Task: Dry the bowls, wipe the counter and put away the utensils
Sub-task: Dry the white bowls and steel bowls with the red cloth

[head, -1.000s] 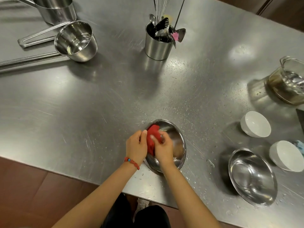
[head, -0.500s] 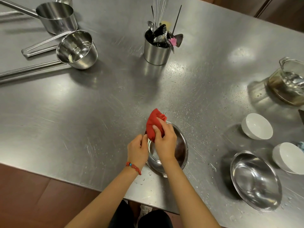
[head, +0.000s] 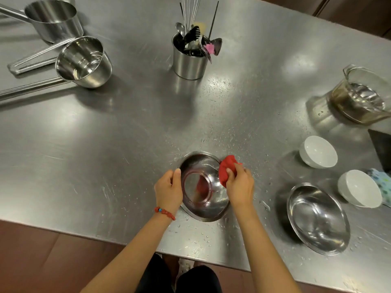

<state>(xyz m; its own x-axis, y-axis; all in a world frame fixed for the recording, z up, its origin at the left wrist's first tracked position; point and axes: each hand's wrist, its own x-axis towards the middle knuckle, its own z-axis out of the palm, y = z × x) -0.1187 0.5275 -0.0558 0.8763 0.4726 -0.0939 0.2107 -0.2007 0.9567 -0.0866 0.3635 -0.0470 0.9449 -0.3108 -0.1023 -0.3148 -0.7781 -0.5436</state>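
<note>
Steel bowl (head: 204, 187) near table (head: 127, 144) front edge, tilted, inside facing viewer. Left hand (head: 168, 190) grips its left rim. Right hand (head: 240, 186) clutches bunched red cloth (head: 227, 169) against right rim. Water droplets around. Second steel bowl (head: 317, 218) and two white bowls (head: 318, 151) to right; utensil holder (head: 189, 58) well behind.

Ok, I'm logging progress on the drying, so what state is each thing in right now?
Left hand: holds the steel bowl's rim.
Right hand: grips the red cloth at the bowl's right rim.
Steel bowl: tilted toward the person.
Second steel bowl: upright, untouched.
Two white bowls: upright, untouched.
Counter: dotted with water drops.
Utensil holder: upright, full of utensils.
</note>
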